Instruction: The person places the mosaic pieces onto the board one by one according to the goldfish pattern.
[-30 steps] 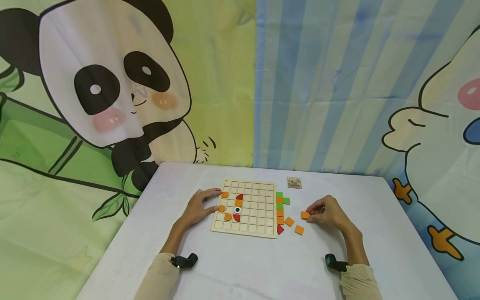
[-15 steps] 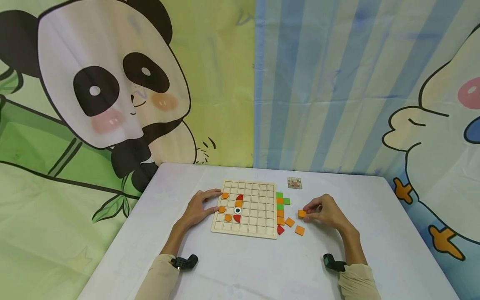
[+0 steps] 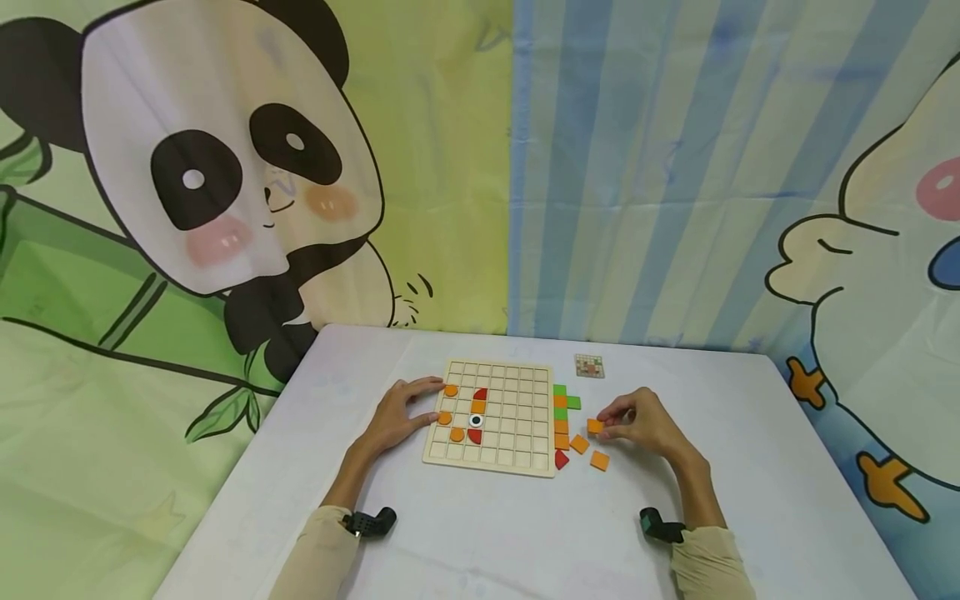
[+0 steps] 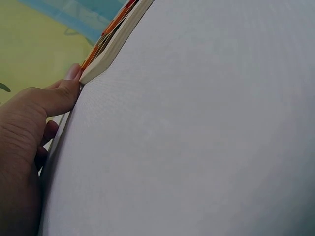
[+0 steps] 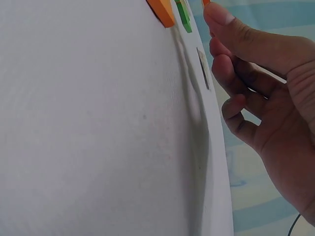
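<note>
My right hand (image 3: 648,425) pinches an orange square tile (image 3: 594,427) between thumb and fingertips, to the right of the wooden grid board (image 3: 517,432). In the right wrist view only a sliver of that tile shows at the thumb tip, and the other fingers bend loosely. My left hand (image 3: 392,415) rests at the board's left edge, thumb and index finger spread along it. On the board lie several orange round pieces (image 3: 457,435), an orange square (image 3: 477,407), a white eye disc (image 3: 476,421) and two red quarter-round pieces (image 3: 476,437).
Beside the board's right edge lie green squares (image 3: 573,402), orange squares (image 3: 561,427) and a red piece (image 3: 562,459). Two loose orange tiles, one a nearer square (image 3: 599,461), sit close by. A small patterned card (image 3: 589,366) lies toward the back of the white table (image 3: 480,533).
My right hand has moved left toward the board, carrying the orange square tile. My left hand and the pieces on the board have stayed put.
</note>
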The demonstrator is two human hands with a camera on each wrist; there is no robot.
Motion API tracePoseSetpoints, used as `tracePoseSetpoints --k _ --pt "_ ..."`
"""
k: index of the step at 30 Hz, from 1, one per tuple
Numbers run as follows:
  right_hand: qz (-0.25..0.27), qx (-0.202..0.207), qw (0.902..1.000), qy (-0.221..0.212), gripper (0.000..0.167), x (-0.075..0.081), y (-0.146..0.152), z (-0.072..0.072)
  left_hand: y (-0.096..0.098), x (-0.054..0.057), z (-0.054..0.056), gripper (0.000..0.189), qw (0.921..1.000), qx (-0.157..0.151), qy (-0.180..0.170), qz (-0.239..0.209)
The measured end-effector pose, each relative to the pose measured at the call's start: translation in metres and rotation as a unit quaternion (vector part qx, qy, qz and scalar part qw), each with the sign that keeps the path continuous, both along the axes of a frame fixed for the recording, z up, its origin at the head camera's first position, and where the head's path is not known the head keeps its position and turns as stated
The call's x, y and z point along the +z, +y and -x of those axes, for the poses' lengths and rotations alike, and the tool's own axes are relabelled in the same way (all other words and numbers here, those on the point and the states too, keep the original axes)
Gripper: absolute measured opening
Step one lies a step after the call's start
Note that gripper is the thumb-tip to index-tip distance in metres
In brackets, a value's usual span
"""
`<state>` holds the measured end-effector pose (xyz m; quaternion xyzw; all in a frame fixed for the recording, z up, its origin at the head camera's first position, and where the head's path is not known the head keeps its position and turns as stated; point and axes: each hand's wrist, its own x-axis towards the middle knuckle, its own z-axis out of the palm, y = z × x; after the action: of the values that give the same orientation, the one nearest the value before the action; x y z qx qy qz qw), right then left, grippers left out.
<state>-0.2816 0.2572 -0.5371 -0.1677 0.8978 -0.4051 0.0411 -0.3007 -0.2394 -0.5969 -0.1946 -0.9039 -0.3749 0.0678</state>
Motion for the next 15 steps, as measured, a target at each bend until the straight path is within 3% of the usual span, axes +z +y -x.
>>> tracePoseSetpoints --k 15 --pt "0.012 0.017 0.9997 0.017 0.018 0.001 -0.020 0.000 0.000 0.001 0.000 0.059 1.0000 0.001 0.003 0.003"
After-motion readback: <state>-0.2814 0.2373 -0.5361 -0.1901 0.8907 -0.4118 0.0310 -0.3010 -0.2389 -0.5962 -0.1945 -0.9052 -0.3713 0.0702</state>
